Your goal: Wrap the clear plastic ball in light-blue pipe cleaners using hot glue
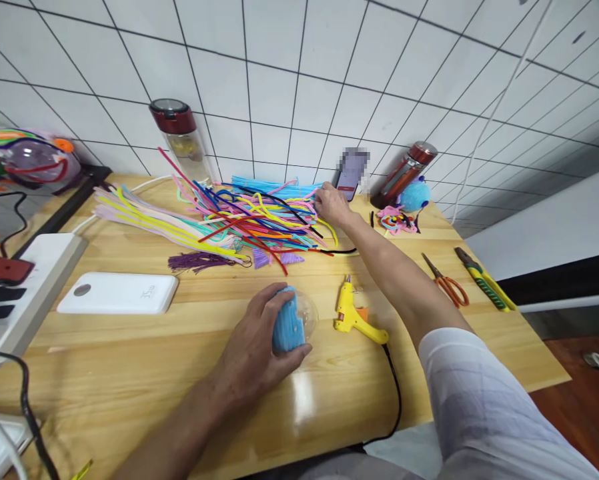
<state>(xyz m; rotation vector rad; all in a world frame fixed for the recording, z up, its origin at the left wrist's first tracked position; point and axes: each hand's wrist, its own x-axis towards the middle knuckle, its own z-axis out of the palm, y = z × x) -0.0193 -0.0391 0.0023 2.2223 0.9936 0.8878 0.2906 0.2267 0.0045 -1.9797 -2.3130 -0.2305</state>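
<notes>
Left hand (254, 340) around sphere (288, 323); tabletop (154, 370); tiled wall (274, 87)

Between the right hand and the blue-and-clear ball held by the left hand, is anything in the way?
Partly: the near edge of the pipe cleaner pile, with loose ends, lies between the right hand and the ball. The yellow glue gun is to the ball's right, off the straight line.

The ball (287, 327) was blue and clear. The fuzzy sticks (264, 220) were pink, yellow, red, blue and black. The glue gun (349, 316) was yellow. The wall (273, 83) was white with black crisscross lines.
</notes>
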